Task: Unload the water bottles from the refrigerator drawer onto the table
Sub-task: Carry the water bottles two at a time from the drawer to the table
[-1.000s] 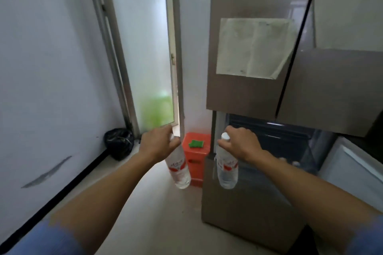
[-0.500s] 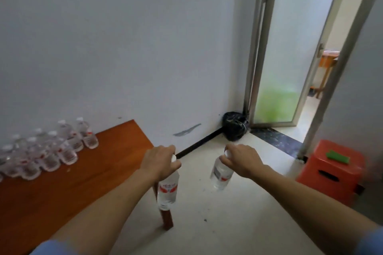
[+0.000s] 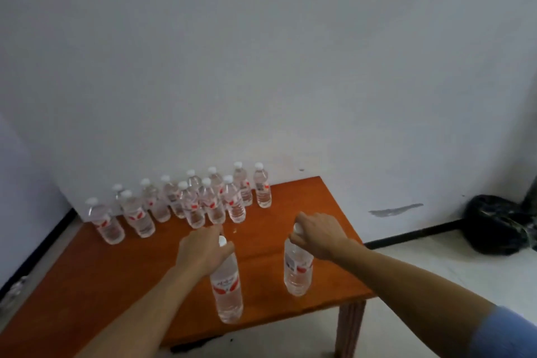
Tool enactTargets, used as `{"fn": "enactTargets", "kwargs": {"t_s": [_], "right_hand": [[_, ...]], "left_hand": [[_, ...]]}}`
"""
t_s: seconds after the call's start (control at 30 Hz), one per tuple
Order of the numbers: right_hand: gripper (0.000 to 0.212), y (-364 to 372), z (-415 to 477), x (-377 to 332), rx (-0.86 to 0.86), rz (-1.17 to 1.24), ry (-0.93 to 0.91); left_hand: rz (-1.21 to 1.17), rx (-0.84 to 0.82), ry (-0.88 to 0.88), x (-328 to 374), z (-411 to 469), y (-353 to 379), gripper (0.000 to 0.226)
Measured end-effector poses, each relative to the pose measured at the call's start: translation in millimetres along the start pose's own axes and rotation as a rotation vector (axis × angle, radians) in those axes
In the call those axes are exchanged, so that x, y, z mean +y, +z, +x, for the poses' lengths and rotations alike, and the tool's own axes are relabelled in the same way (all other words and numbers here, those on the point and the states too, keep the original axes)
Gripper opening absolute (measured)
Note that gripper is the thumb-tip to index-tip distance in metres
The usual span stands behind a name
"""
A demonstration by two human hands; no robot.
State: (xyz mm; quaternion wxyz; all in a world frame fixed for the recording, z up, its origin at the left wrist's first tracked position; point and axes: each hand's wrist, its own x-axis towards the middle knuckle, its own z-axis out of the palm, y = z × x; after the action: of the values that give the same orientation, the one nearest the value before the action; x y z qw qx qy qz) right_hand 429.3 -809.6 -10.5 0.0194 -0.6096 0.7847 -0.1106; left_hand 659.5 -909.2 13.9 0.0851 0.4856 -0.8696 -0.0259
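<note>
Two water bottles hang above the orange-brown table (image 3: 328, 212), each gripped at the neck: the left bottle (image 3: 227, 285) by the left hand (image 3: 203, 251), the right bottle (image 3: 297, 269) by the right hand (image 3: 318, 237). More bottles (image 3: 186, 200) stand clustered by the wall (image 3: 261, 67).

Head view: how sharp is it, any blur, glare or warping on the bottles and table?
Head view: soft overall; the clear plastic water bottles by the wall look hazy, their red labels unreadable. Even, dim light, no harsh glare on the orange-brown wooden table. Wide-angle bending tilts the outer bottles and curves the black floor trim.
</note>
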Motion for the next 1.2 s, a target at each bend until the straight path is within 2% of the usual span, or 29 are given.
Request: {"fn": "enactTargets", "kwargs": {"t_s": [0.27, 0.47, 0.57, 0.8, 0.9, 1.2], "right_hand": [[0.037, 43.0, 175.6, -79.6, -0.08, 0.066, -0.211], [0.035, 79.8, 266.1, -148.8, -0.108, 0.116, -0.262], [0.033, 105.1, 301.3, -181.0, -0.101, 0.133, -0.235], [0.041, 148.2, 359.1, -244.3, -0.195, 0.142, -0.143], [0.039, 161.3, 373.6, -260.7, -0.209, 0.139, -0.108], [0.04, 187.6, 391.8, -272.6, -0.202, 0.128, -0.008]], "left_hand": [[-0.012, -0.059, -0.215, -136.5, 94.0, 13.8, 0.026], [-0.056, -0.04, -0.254, -231.9, 162.1, 32.6, 0.037], [-0.057, -0.047, -0.194, -275.5, 202.0, 43.8, 0.042], [-0.051, -0.142, -0.012, -363.1, 290.1, 66.6, 0.026], [-0.048, -0.168, 0.053, -382.2, 318.4, 75.7, 0.021], [-0.091, -0.182, 0.14, -402.0, 363.9, 106.6, 0.029]]}}
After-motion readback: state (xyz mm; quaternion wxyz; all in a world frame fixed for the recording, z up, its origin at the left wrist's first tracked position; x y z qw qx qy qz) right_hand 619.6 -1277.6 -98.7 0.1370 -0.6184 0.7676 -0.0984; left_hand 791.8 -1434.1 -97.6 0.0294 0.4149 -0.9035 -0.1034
